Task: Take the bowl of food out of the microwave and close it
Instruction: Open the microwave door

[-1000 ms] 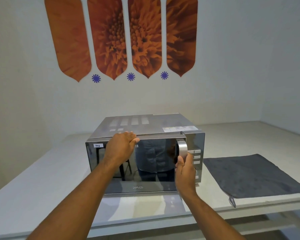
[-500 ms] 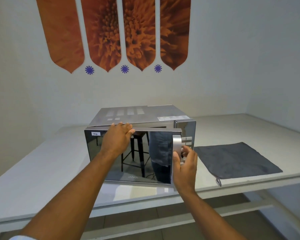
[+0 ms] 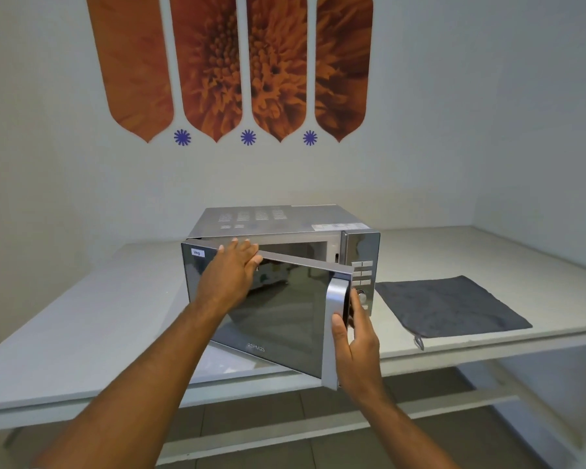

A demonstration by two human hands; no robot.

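Note:
A silver microwave (image 3: 278, 220) stands on the white counter (image 3: 82, 319). Its mirrored door (image 3: 285, 319) is hinged on the left and stands swung partly out toward me. My right hand (image 3: 356, 346) is wrapped around the silver vertical door handle (image 3: 337, 297) at the door's right edge. My left hand (image 3: 232, 272) lies flat on the door's top edge, fingers hooked over it. Through the gap I see a strip of the pale inside wall. The bowl of food is hidden behind the door.
A dark grey cloth (image 3: 450, 306) lies flat on the counter right of the microwave, near the front edge. The microwave's button panel (image 3: 362, 274) faces me at its right side. White walls close in behind and to the right. Tiled floor shows below the counter.
The door went from shut to partly open, its handle edge swinging out toward me. My right hand came along on the handle and my left stayed on the top edge.

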